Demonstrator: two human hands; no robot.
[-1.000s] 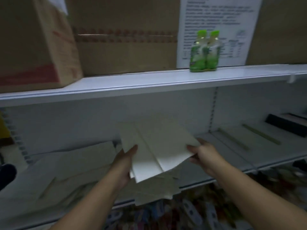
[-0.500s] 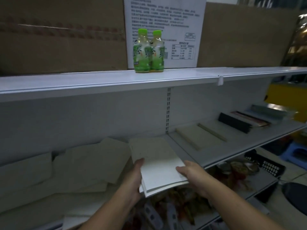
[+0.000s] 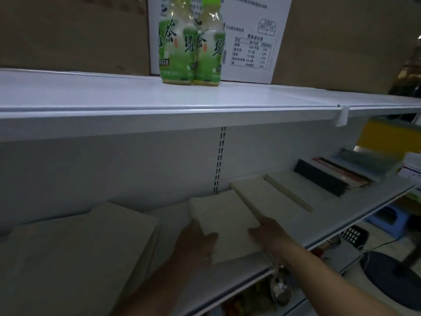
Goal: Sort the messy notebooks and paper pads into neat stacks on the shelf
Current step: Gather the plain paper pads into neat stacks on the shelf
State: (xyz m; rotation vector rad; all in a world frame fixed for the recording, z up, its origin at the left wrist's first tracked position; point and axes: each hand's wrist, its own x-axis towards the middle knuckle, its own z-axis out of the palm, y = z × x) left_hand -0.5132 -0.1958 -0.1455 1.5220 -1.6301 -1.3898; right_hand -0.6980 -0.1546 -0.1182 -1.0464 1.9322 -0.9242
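A pale stack of paper pads lies on the white middle shelf, held between both hands. My left hand grips its left near edge, thumb on top. My right hand holds its right near corner, where the stack meets a neat beige pad stack. Further right lie another beige notebook, a black notebook, a reddish one and a grey-blue one. Loose, overlapping pads cover the shelf's left part.
Two green tea bottles stand on the upper shelf in front of cardboard boxes. A lower shelf holds mixed goods. A blue stool and a dark round object are at right.
The pads were lifted from the messy pile, squared up between both hands, carried right and set down on the shelf beside the neat beige stack. The view moved closer and rightward.
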